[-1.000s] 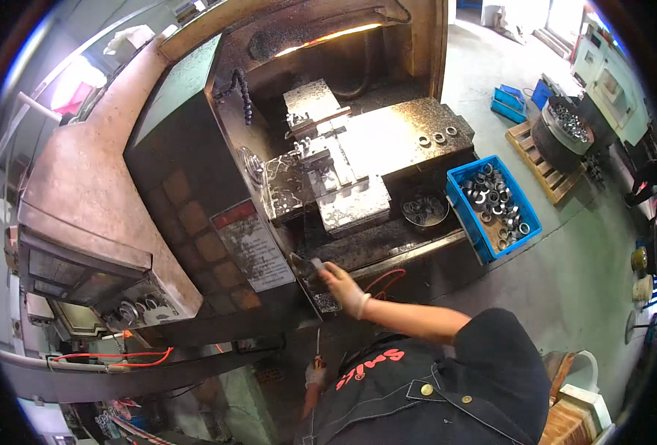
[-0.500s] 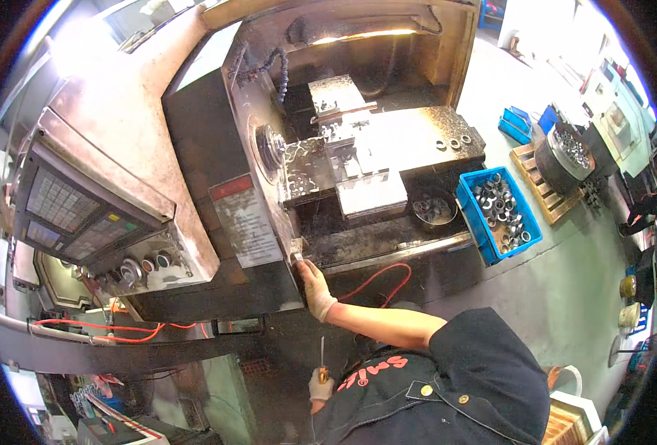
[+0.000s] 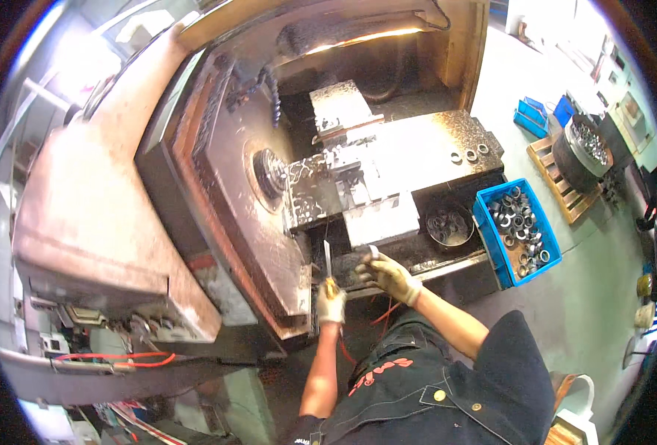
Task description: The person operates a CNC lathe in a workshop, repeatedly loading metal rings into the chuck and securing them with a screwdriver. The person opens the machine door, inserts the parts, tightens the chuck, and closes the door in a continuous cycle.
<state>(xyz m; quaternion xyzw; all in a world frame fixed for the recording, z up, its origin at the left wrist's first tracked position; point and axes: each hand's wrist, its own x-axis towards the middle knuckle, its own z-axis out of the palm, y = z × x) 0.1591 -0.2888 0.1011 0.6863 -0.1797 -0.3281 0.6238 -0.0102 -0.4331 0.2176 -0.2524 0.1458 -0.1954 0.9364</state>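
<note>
tool [image 3: 328,261] tight in left hand [image 3: 331,305], right hand [image 3: 390,279] grip unclear, grimy machine [image 3: 403,144], greenish floor [image 3: 595,248]

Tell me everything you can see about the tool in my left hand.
The tool has a long, thin, straight grey shaft that looks like metal, set in a yellowish-brown handle. Your gloved left hand is closed around the handle and hides much of it. The shaft points away from your body, toward the machine, to the left of your right hand. The tip is too blurred to make out its shape or tell whether it touches anything.
</note>
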